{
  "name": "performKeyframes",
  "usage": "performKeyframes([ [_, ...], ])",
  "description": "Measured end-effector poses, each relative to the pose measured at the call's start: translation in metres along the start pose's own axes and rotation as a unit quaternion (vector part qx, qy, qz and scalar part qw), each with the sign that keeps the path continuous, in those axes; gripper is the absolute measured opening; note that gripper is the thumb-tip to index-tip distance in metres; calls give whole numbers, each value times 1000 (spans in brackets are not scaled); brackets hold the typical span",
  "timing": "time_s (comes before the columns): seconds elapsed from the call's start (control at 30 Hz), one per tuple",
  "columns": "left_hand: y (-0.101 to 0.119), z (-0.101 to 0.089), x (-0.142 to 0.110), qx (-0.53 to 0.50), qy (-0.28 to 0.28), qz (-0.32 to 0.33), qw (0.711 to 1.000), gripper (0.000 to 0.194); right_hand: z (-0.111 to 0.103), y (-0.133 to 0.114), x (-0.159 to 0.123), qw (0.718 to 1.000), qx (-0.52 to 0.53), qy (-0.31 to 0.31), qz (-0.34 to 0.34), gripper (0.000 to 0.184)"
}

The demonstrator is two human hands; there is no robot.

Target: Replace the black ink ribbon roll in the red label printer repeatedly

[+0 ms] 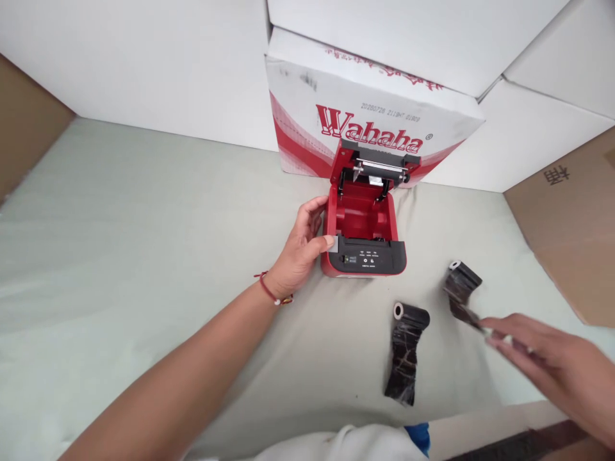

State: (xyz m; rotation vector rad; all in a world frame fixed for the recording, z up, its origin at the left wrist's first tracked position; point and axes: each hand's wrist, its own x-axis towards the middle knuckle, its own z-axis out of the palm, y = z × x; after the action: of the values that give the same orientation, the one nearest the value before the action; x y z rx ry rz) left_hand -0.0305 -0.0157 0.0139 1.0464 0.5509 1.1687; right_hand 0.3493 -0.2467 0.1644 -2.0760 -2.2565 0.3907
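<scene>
A red and black label printer (364,253) stands on the cloth with its lid (375,166) raised, showing a red inner bay. My left hand (307,240) grips its left side, thumb on the front corner and fingers along the wall. At the right, my right hand (533,346) is closed on the loose end of a black ribbon roll (466,275); a whitish piece shows between the blurred fingers. The ribbon stretches from the roll to the fingertips. Nearer me lies a second black ribbon roll (410,317), its crinkled film trailing toward my body.
A white and red Wahaha carton (298,141) stands right behind the printer's lid. White panels (182,70) form the back, and brown cardboard (567,218) borders the right side. Pale green cloth (144,237) covers the surface. A blue patch (418,438) shows at the bottom edge.
</scene>
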Motion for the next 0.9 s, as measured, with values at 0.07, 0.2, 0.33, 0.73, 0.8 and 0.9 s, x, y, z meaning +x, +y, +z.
performKeyframes([
  [0.07, 0, 0, 1, -4, -1, 1, 1000, 75, 3, -23, 4, 995, 38, -87, -20, 22],
  [0.2, 0, -1, 2, -1, -10, 6, 1000, 74, 11, -60, 40, 993, 69, -87, -44, 28],
  [0.33, -2, -3, 2, 2, -10, 4, 1000, 76, 32, -80, 75, 996, 28, -67, -46, 32],
  [0.73, 0, 0, 1, -7, -10, -5, 1000, 77, 42, -99, 93, 976, 29, -203, -73, 31],
  [0.8, 0, 0, 0, -2, -13, -6, 1000, 77, 35, -103, 92, 974, 27, -208, -91, 30],
  [0.9, -2, -1, 0, 13, -19, 3, 1000, 76, 9, -112, 91, 970, 58, -177, -153, 30],
])
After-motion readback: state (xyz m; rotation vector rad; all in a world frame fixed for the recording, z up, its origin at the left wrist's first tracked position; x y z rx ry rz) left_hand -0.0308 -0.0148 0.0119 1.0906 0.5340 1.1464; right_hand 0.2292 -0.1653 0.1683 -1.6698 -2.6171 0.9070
